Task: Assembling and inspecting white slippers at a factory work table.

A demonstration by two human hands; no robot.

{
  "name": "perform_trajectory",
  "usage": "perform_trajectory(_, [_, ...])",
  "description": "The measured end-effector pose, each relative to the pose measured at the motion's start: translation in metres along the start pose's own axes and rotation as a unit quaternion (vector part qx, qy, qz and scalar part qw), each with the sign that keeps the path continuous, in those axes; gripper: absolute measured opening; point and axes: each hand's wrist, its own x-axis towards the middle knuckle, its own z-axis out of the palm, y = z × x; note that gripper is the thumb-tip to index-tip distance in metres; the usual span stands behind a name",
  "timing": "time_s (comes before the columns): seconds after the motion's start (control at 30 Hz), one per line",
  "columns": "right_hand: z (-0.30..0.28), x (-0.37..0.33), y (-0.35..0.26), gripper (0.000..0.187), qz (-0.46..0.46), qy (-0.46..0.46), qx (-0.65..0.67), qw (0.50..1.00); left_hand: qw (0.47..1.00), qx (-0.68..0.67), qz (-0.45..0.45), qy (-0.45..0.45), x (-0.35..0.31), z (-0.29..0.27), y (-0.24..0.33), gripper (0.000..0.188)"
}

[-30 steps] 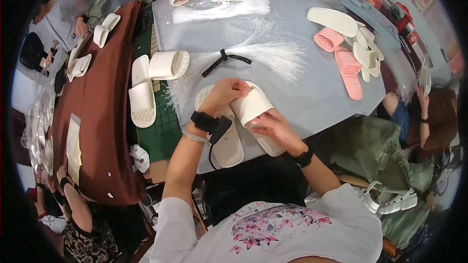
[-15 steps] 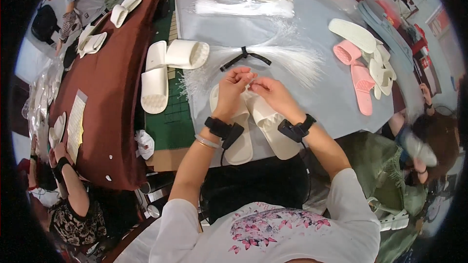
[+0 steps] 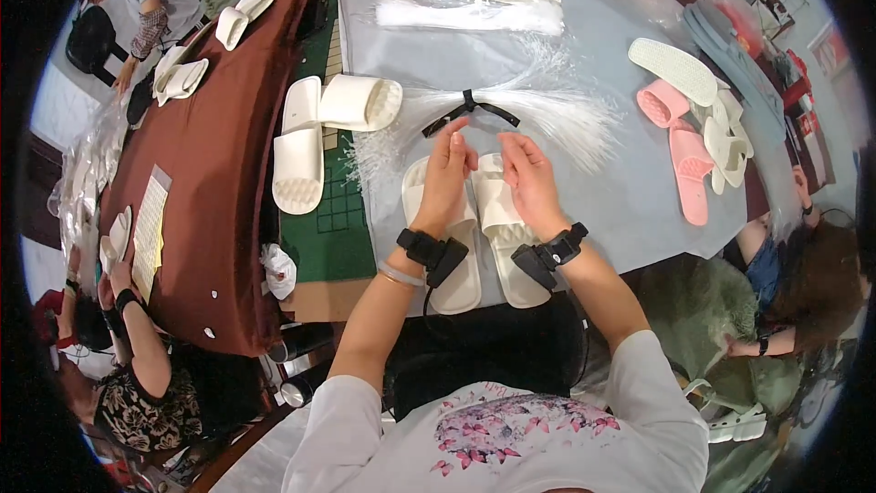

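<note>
Left hand (image 3: 449, 164) and right hand (image 3: 529, 172) have parted over white slippers (image 3: 497, 210), each grip's closure impossible to tell.

No wording can be read clearly. At 9 o'clock, a sheet of paper (image 3: 152, 219) on the brown-covered counter (image 3: 224, 164) carries close rows of fine print, too small to make out. At 6 o'clock, the white shirt (image 3: 538, 452) bears a short line of pinkish lettering (image 3: 474, 391), curved and partly lost in the folds, just above its flower print (image 3: 520, 424). At 10 o'clock, a cream slipper (image 3: 298, 160) shows a faint small mark on its insole, too blurred to read. Between 2 and 3 o'clock, a red packet (image 3: 807, 125) has pale patches; whether they are lettering cannot be told.
</note>
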Motion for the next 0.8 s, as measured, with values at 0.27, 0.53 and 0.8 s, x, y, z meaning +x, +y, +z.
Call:
perform_trajectory(0.27, [-0.004, -0.006, 0.001, 0.020, -0.006, -0.030, -0.047, 0.998, 0.999, 0.031, 0.004, 0.030, -0.003, 0.004, 0.007, 0.035])
perform_trajectory(0.53, [-0.003, -0.009, 0.002, 0.022, -0.031, -0.043, -0.075, 0.996, 0.998, -0.042, -0.042, 0.018, -0.002, -0.008, -0.002, 0.030])
perform_trajectory(0.8, [-0.004, -0.008, 0.004, 0.020, -0.033, -0.039, -0.074, 0.996, 0.999, 0.027, -0.002, -0.017, -0.004, -0.009, -0.004, 0.022])
